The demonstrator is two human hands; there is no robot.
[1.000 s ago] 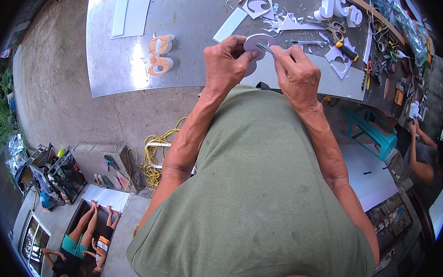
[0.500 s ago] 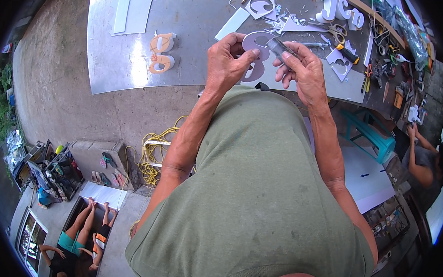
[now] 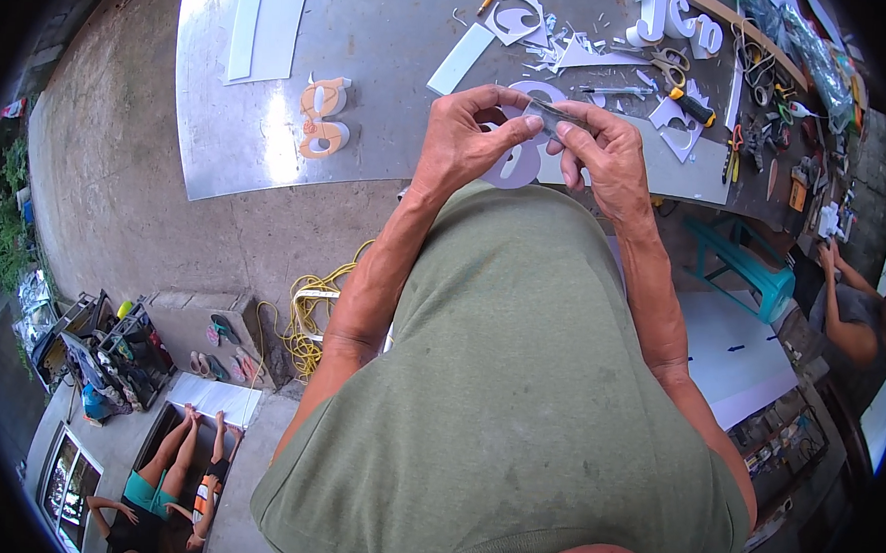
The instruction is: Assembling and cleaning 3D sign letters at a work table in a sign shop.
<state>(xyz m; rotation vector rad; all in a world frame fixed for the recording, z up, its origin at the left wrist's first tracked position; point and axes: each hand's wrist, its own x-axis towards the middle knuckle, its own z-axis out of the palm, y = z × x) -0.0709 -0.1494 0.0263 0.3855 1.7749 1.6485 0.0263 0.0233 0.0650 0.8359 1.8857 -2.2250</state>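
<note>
Grey strip now sits pinched between our left hand and right hand, raised clear of the white figure we gripped a second ago. That figure now lies on the table beneath our hands.

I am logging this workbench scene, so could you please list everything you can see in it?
Grey sheet-metal table top: one, upper middle.
Orange foam curly cutout: one, table's left part.
White flat strips: several, far left corner.
White cut-out letter shape: one, under the hands.
White block letters: about three, far right.
Scissors: one, orange handles.
Yellow-handled knife: one, right.
Yellow coiled cord: one, on the floor.
Teal plastic stool: one, right.
Small grey strip: one, between both hands.
Left hand, right hand: pinching the strip.
</note>
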